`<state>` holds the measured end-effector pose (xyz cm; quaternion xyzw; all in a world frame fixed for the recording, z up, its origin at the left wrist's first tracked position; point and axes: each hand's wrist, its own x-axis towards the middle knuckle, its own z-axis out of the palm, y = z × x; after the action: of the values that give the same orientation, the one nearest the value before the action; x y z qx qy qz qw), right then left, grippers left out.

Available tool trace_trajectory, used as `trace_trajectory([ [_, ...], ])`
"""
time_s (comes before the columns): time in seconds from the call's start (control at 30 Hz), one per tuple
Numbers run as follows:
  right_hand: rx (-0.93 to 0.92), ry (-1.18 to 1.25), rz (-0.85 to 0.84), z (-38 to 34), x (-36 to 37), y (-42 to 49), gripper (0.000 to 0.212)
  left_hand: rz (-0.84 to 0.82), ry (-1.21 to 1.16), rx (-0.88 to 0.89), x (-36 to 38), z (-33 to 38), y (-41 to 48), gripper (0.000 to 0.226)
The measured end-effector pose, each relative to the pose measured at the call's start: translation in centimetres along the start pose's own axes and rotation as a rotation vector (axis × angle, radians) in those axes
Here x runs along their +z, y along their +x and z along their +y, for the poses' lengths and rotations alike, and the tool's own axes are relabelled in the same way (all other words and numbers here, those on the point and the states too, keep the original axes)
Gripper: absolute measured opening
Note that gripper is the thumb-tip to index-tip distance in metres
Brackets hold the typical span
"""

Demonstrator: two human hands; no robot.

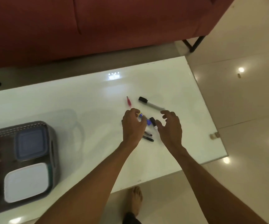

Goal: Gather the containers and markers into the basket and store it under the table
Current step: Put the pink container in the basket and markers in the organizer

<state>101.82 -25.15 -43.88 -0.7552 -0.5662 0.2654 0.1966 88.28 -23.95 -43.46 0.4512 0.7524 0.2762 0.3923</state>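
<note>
Left hand (133,125) fingers curled on a blue marker (144,119); right hand (171,126) fingers apart, empty, above markers on the white counter (82,101). Basket (52,143) far left.

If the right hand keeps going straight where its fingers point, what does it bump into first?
Probably the grey marker with the black cap. The right hand is open, its fingers curling up and left, and that marker lies just beyond the fingertips. Height above the table is hard to judge.
</note>
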Motion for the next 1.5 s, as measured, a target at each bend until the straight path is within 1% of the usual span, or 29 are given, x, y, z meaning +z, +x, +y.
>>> trace_trajectory([
  [0.13,0.063,-0.017,-0.086,2.2,-0.7,1.2,0.034,0.018,0.028,-0.106,3.6,2.5,3.6,0.027],
  [0.2,0.085,-0.045,-0.13,3.1,-0.8,1.4,0.033,0.014,0.008,-0.188,5.3,3.6,5.3,0.033],
  [0.3,0.08,-0.126,-0.214,4.0,-0.6,1.0,0.034,-0.044,-0.13,-0.373,7.1,4.5,7.1,0.045],
  [0.37,0.071,-0.174,-0.264,4.5,-0.1,0.9,0.034,-0.103,-0.201,-0.464,7.9,4.9,7.8,0.049],
  [0.43,0.055,-0.198,-0.286,4.8,0.3,1.1,0.033,-0.106,-0.229,-0.501,8.5,5.4,8.3,0.047],
  [0.57,0.017,-0.206,-0.272,5.6,0.8,2.0,0.024,-0.057,-0.232,-0.499,9.6,5.3,8.9,0.033],
  [0.67,0.033,-0.194,-0.265,5.9,0.8,2.3,0.012,-0.014,-0.228,-0.471,9.9,4.5,8.8,0.037],
  [0.73,0.039,-0.164,-0.237,6.0,0.4,2.4,0.008,-0.009,-0.205,-0.413,9.4,4.9,8.3,0.026],
  [0.77,0.042,-0.14,-0.22,6.0,0.1,2.4,0.008,-0.014,-0.193,-0.37,9.0,5.0,8.0,0.017],
  [0.8,0.046,-0.111,-0.203,6.0,-0.2,2.4,0.009,-0.011,-0.179,-0.32,8.5,5.2,7.8,0.013],
  [0.87,0.071,-0.031,-0.183,5.7,-1.1,2.4,0.01,0.018,-0.153,-0.209,7.3,5.0,7.3,0.017],
  [0.97,0.086,0.09,-0.146,4.7,-2.2,2.2,0.011,0.057,-0.103,-0.085,4.9,4.7,6.6,0.012],
  [1.07,0.067,0.16,-0.138,2.7,-2.9,1.8,0.01,0.08,-0.046,0.017,1.8,4.6,5.0,0.014],
  [1.17,0.022,0.2,-0.165,-0.2,-2.9,0.6,0.01,0.081,-0.029,0.075,-1.9,3.2,2.8,0.018],
  [1.23,-0.031,0.245,-0.164,-2.6,-2.4,-0.5,0.009,0.101,-0.019,0.095,-4.8,2.3,1.0,0.016],
  [1.37,-0.096,0.407,-0.215,-9.5,0.3,-4.2,0.01,0.178,-0.057,0.12,-12.8,-0.6,-3.5,0.012],
  [1.5,-0.159,0.52,-0.295,-16.4,4.3,-9.5,0.013,0.28,-0.052,0.087,-21.1,-6.1,-7.3,0.014],
])
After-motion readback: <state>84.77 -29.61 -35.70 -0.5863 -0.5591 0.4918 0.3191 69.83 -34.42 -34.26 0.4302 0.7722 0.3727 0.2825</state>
